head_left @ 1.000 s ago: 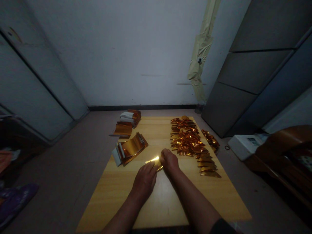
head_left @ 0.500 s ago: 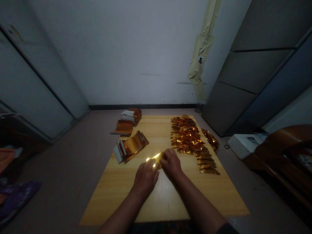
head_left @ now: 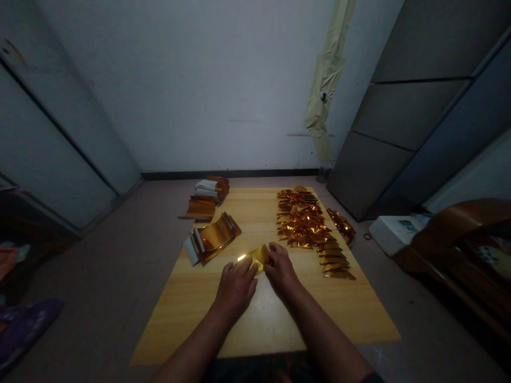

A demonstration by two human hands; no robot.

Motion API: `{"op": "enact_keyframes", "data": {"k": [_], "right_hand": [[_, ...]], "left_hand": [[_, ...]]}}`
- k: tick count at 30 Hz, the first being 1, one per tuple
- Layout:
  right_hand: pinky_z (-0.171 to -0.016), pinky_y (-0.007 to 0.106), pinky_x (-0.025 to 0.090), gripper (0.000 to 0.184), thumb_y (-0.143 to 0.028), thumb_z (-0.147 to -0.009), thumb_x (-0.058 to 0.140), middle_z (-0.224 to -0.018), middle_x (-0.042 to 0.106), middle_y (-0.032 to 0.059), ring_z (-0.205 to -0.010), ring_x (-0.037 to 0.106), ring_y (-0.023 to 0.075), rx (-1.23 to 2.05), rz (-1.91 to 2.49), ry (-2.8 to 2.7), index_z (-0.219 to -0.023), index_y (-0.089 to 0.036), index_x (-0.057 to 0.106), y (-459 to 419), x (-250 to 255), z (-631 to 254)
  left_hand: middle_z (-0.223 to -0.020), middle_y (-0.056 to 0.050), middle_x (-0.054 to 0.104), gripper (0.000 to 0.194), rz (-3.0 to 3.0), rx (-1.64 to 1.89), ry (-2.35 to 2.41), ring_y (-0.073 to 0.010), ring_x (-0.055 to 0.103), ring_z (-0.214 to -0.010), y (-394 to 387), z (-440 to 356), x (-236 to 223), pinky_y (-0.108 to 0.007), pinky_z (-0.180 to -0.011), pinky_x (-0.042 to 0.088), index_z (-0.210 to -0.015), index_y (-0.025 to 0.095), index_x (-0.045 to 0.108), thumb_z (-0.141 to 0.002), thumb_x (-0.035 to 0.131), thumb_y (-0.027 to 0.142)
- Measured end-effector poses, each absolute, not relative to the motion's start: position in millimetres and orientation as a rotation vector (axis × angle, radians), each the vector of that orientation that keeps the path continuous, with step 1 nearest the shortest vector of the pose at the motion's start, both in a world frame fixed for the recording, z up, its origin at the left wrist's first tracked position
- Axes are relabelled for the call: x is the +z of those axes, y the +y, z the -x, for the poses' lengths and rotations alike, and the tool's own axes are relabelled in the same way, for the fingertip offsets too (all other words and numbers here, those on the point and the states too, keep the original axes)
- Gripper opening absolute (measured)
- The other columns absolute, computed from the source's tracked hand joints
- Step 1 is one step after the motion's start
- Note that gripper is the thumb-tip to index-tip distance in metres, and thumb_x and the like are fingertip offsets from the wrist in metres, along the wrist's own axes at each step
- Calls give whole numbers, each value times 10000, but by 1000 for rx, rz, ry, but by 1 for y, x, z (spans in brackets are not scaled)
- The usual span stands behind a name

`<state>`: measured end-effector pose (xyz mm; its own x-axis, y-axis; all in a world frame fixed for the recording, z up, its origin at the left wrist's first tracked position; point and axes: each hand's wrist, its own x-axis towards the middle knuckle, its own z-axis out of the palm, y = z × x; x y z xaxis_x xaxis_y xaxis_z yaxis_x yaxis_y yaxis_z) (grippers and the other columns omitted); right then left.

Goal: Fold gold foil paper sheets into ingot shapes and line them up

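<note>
A shiny sheet of gold foil paper (head_left: 258,256) lies on the wooden board in front of me, between both hands. My left hand (head_left: 238,284) rests on its left end, fingers stretched flat over the near edge. At the right end, my right hand (head_left: 279,267) grips the sheet's edge with curled fingers; the fingertips are partly hidden. To the left sits a curved stack of gold foil sheets (head_left: 216,236) with a pale backing showing. On the right, folded gold foil pieces (head_left: 305,221) stand in overlapping rows.
More foil sheets (head_left: 202,207) lie at the board's far left edge. Beyond its right edge is another heap of folded foil (head_left: 341,224). The wooden tabletop (head_left: 179,319) stands near a white wall (head_left: 191,96). A white box (head_left: 393,234) and a grey cabinet (head_left: 371,143) are at right.
The foil sheet's right part shows flatter and wider between my hands, with less glare. My left hand has shifted slightly left. The whole view has turned a little.
</note>
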<state>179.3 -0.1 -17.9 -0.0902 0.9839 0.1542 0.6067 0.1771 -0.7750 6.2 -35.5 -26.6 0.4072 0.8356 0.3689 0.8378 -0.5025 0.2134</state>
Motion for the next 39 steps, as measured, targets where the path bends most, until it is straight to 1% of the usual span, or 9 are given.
{"op": "enact_keyframes", "data": {"k": [4,9,15,18,22,29,35,39], "right_hand": [[-1001,380,382,161,-35,-674,530,-1322,511,122,-1239,449,251,681,1530,-1753,-681,-179,601,2,-21,-191],[-1020,372,373,177,-40,-682,500,-1288,529,107,-1240,459,235,703,1486,-1716,-691,-185,599,5,-21,-200],[-1022,371,376,202,-39,-703,495,-1267,541,97,-1231,466,224,682,1451,-1733,-706,-189,630,7,-29,-200],[-1030,375,371,217,-35,-712,493,-1283,532,100,-1241,458,221,669,1445,-1735,-732,-188,646,8,-34,-201],[-1033,380,369,232,-23,-701,493,-1285,535,97,-1230,468,223,670,1438,-1751,-741,-190,650,8,-35,-202],[-1013,367,379,225,-19,-690,489,-1250,550,99,-1196,479,223,696,1455,-1754,-711,-182,643,8,-26,-201],[-1004,370,383,192,-48,-695,490,-1228,558,97,-1177,481,228,705,1417,-1736,-675,-185,623,9,-30,-201],[-1003,366,385,197,-58,-712,481,-1237,558,89,-1175,485,228,684,1421,-1739,-665,-191,620,9,-34,-201]], "left_hand": [[-1285,-94,621,374,2617,-703,-1562,-258,560,-1194,-36,-7,-29,-452,-982,392,-1208,257,591,-843,551,188],[-1297,-104,611,367,2619,-704,-1529,-256,557,-1183,-36,-5,-27,-459,-992,375,-1220,251,578,-859,540,200],[-1313,-91,578,280,2661,-567,-1510,-268,534,-1202,-38,-3,-19,-506,-984,349,-1134,299,604,-884,522,201],[-1320,-104,565,236,2670,-540,-1489,-274,503,-1237,-38,-2,-19,-515,-979,341,-1099,290,613,-900,506,221],[-1309,-92,557,206,2697,-565,-1460,-255,496,-1234,-37,2,-18,-494,-1002,332,-1048,281,628,-901,500,215],[-1330,-102,531,183,2865,-575,-1309,-244,507,-1204,-32,18,-15,-435,-993,381,-980,244,636,-900,474,218],[-1399,-116,497,116,2921,-550,-1291,-246,438,-1314,-30,27,-23,-459,-1065,343,-912,216,596,-894,482,217],[-1418,-112,495,105,2957,-586,-1334,-241,427,-1336,-32,29,-22,-472,-1096,327,-860,210,575,-897,478,223]]}}
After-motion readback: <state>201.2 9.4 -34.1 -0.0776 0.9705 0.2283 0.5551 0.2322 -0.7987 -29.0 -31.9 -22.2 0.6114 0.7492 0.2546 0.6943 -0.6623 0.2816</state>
